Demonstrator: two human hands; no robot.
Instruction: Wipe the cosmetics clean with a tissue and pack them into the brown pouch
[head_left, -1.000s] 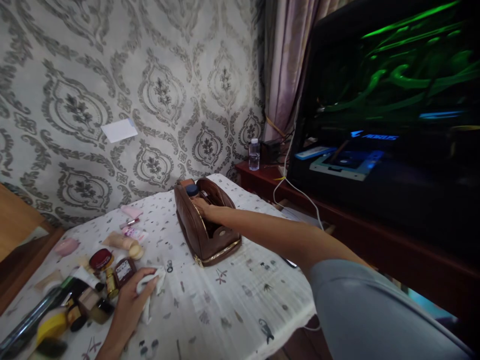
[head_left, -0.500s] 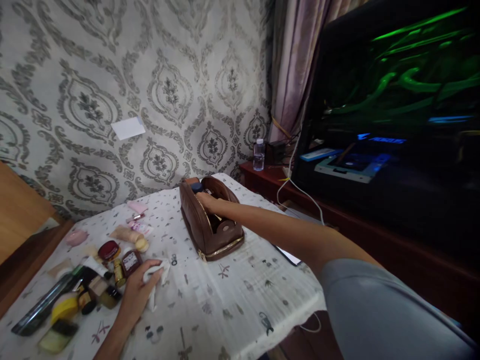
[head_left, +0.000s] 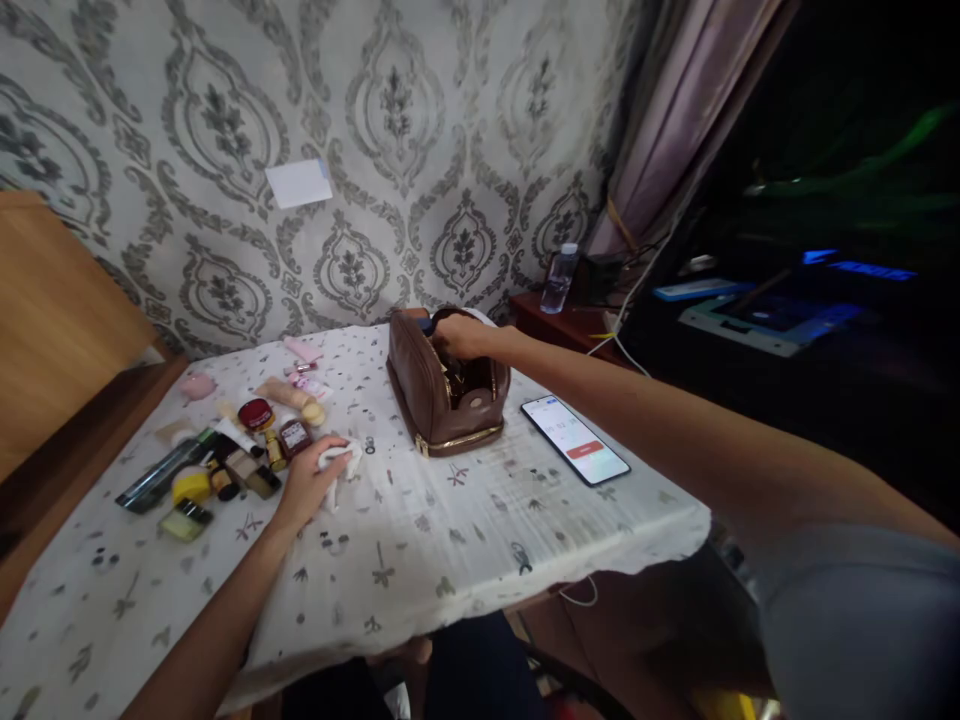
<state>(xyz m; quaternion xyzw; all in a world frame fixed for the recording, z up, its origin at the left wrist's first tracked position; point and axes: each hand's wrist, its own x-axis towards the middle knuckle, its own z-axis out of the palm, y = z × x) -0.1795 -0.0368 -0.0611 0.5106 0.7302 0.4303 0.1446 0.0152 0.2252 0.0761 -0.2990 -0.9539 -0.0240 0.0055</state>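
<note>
My left hand (head_left: 309, 482) rests on the table, closed around a crumpled white tissue (head_left: 346, 462). Close to its fingers stand a small dark-red labelled bottle (head_left: 295, 436) and a gold-coloured bottle (head_left: 275, 452). My right hand (head_left: 463, 338) reaches into the open top of a brown zippered toiletry bag (head_left: 414, 375). Its fingers dip inside the bag, so their grip is hidden. A dark blue item (head_left: 424, 326) shows at the far end of the opening.
Left of the bag lie several cosmetics, among them a yellow jar (head_left: 191, 486), a dark red jar (head_left: 256, 414) and a long dark package (head_left: 161, 475). A lit phone (head_left: 576, 440) lies to its right. A water bottle (head_left: 559, 280) stands behind, near a computer case (head_left: 750, 310).
The view has shifted, bringing the whole phone into sight. My right hand has lifted a little in the bag's opening. My left hand keeps the tissue at the same spot.
</note>
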